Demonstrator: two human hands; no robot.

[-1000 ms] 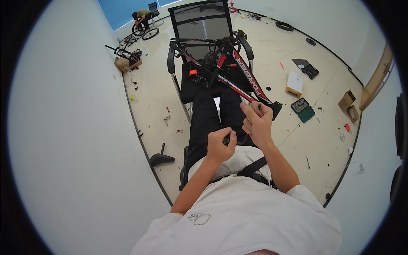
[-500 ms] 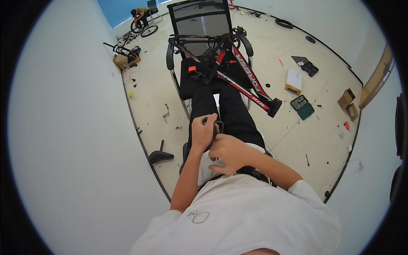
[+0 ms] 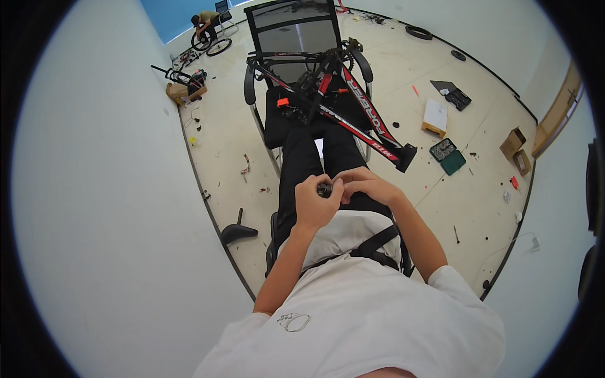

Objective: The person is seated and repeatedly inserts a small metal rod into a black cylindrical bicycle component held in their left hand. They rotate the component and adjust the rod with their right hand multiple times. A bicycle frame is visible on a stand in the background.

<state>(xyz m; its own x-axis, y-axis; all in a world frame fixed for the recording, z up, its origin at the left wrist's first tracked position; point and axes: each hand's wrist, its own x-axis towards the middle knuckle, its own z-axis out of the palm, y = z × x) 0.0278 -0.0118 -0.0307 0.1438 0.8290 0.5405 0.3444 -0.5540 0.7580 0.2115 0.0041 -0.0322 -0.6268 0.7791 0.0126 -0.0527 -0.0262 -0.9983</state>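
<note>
The head view showed a person in a white cotton T-shirt, seated, both bare hands held together over the black trousers. The left hand was closed around a small, round black part, whose end showed between the thumb and curled fingers. The right hand came in from the right with bent fingers, its tips meeting the left thumb just beside the part; whether they gripped anything could not be told.

On the far side of the knees stood a black mesh-backed chair. Across its seat and armrests lay a black, red and white bicycle frame, its head end jutting out toward the near right. A small orange-red block sat on the seat, left of the frame.

On the pale floor to the left lay a black bicycle saddle; to the right was an open green case. At the far left, a co-worker bent over a black bicycle wheel.
</note>
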